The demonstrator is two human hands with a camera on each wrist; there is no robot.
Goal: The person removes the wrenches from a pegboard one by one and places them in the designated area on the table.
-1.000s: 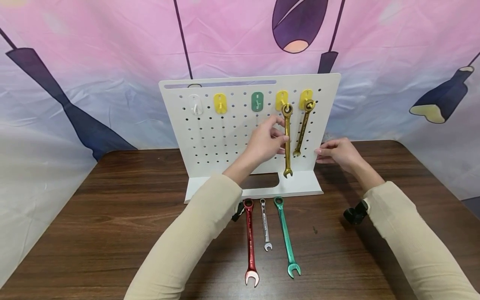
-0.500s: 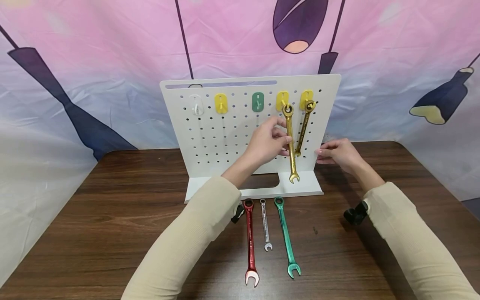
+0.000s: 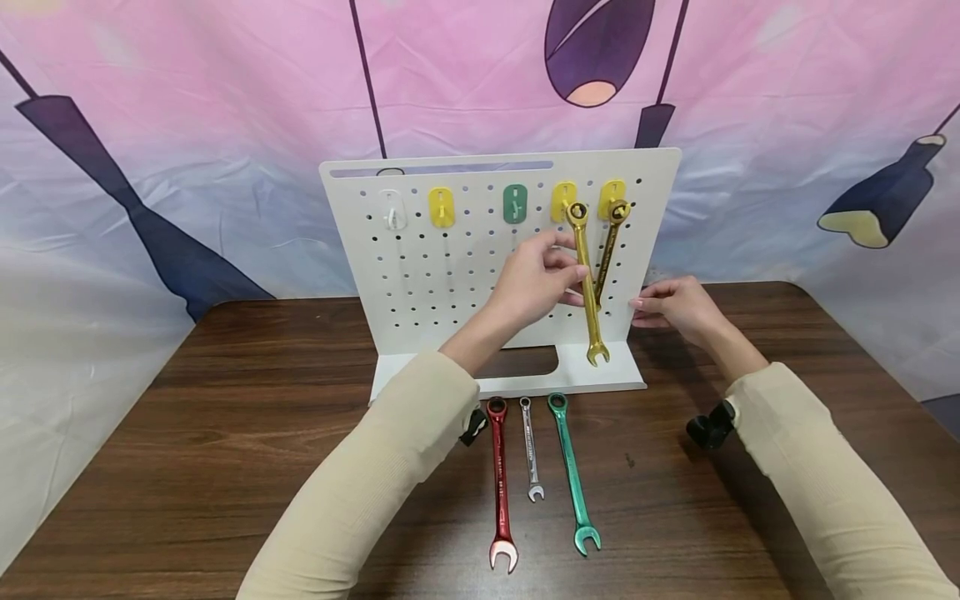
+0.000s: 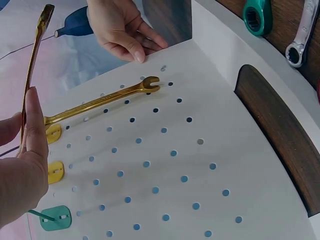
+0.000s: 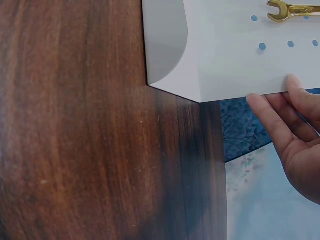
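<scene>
My left hand point(image 3: 536, 279) pinches a gold combination wrench point(image 3: 590, 302) by its shaft, ring end up, in front of the white pegboard point(image 3: 420, 275). That ring overlaps a yellow hook point(image 3: 563, 200); whether it sits on the hook I cannot tell. In the left wrist view the held wrench point(image 4: 32, 67) stands out from the board. A second gold wrench point(image 3: 609, 250) hangs from the rightmost yellow hook point(image 3: 612, 197). My right hand point(image 3: 678, 307) grips the board's right edge, thumb on the front face in the right wrist view.
Red point(image 3: 501, 492), small silver point(image 3: 531, 450) and green point(image 3: 575, 479) wrenches lie on the brown table point(image 3: 262, 433) before the board. White point(image 3: 392, 210), yellow point(image 3: 442, 207) and green point(image 3: 514, 203) hooks sit further left. A patterned cloth point(image 3: 225, 167) hangs behind.
The held gold wrench has tilted, its lower open end swinging right, and its ring has shifted slightly up and right. The right hand stays on the board's edge.
</scene>
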